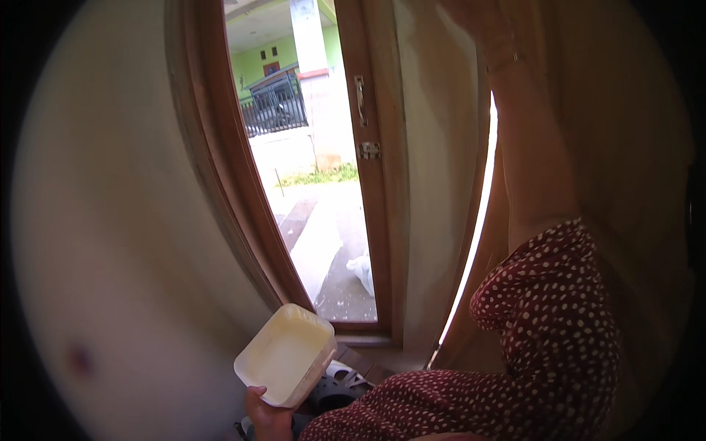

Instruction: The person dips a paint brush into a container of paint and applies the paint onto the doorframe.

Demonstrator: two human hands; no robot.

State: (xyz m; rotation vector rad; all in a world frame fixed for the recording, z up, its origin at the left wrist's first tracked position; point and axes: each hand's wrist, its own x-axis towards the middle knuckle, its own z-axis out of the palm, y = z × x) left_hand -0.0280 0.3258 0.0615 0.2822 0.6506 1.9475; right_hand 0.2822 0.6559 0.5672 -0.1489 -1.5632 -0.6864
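Note:
My left hand (268, 417) grips a shallow, cream-white plastic tub (285, 353) by its near rim. The thumb lies over the edge, and the other fingers are hidden behind the wall of the tub. The tub is tilted so that its inside shows, and only pale, yellowish material or residue is visible there. High on the right, my right arm is raised along the wall (441, 147). My right hand (474, 18) reaches the top edge of the picture against that wall, its fingers dark and cut off.
A brown wooden window or door frame (368, 242) with a metal handle (360, 101) and latch (369, 151) faces a bright yard. A pale wall (110, 220) rises at left. At right, light enters beside a brown panel (471, 334). Dark and white items (334, 389) lie below the tub.

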